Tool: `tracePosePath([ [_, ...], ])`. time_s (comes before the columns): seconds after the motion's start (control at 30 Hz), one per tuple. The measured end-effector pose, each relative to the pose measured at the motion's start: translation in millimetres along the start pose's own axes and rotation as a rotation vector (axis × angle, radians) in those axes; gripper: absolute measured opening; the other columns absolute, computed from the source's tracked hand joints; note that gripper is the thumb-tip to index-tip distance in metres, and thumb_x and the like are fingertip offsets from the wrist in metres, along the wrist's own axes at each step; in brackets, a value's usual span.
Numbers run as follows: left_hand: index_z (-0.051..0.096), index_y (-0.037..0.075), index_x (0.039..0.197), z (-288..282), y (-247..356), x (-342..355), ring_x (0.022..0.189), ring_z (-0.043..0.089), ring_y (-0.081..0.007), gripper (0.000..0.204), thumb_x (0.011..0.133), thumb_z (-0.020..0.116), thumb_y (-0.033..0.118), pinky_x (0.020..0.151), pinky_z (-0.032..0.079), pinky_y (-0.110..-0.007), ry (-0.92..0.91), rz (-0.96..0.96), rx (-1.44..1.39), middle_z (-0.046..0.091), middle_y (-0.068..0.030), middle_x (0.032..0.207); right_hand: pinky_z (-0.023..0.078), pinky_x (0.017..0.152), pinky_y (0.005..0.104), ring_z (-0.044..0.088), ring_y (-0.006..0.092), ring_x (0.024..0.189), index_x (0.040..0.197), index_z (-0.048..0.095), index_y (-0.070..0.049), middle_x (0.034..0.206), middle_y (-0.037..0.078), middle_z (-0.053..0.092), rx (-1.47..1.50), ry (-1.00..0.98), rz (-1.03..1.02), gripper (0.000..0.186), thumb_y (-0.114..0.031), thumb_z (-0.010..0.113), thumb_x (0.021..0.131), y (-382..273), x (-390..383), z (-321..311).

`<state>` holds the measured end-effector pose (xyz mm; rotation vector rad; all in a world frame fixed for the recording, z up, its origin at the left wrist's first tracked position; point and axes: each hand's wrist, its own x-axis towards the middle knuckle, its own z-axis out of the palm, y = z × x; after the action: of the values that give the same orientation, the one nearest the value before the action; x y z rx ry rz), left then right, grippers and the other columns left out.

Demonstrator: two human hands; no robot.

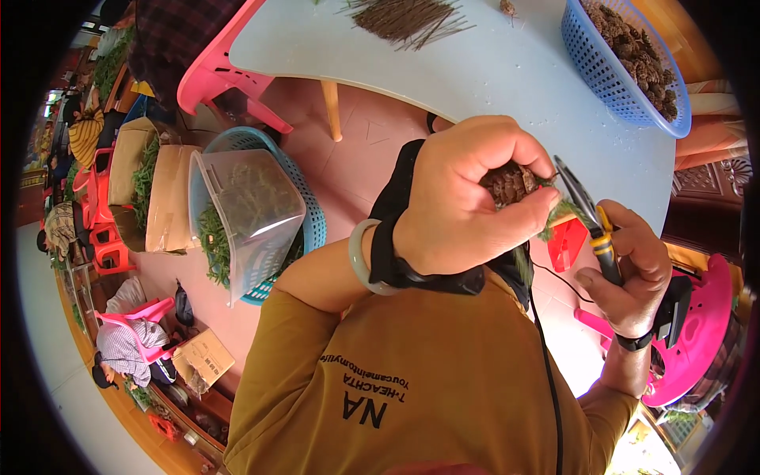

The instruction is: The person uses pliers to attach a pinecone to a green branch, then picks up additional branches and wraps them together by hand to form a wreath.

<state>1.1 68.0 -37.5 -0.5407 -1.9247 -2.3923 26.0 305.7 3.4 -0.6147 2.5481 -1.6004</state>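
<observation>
Pale-blue table (pixel 507 75), pink tiled floor (pixel 348 166)

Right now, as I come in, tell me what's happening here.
A person is working on a pine cone, held in the left hand. The right hand grips yellow-and-black pliers, their metal end beside the cone and a green sprig; whether they touch either is unclear. On the pale table lie thin brown sticks, near a blue basket of more cones.
</observation>
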Motion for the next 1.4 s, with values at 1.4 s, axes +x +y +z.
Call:
tracePosePath([
  [1.4, 0.059, -0.003, 0.088, 0, 3, -9, 0.063, 0.050, -0.0092, 0.022, 0.069, 0.070, -0.010, 0.054, 0.037, -0.023, 0.118, 0.344, 0.047, 0.058, -0.0092, 0.082, 0.049, 0.076, 0.0291, 0.061, 0.0228, 0.091, 0.082, 0.056, 0.001, 0.111, 0.023, 0.056, -0.095, 0.008, -0.118, 0.029, 0.007, 0.076, 0.061, -13, -13, 13],
])
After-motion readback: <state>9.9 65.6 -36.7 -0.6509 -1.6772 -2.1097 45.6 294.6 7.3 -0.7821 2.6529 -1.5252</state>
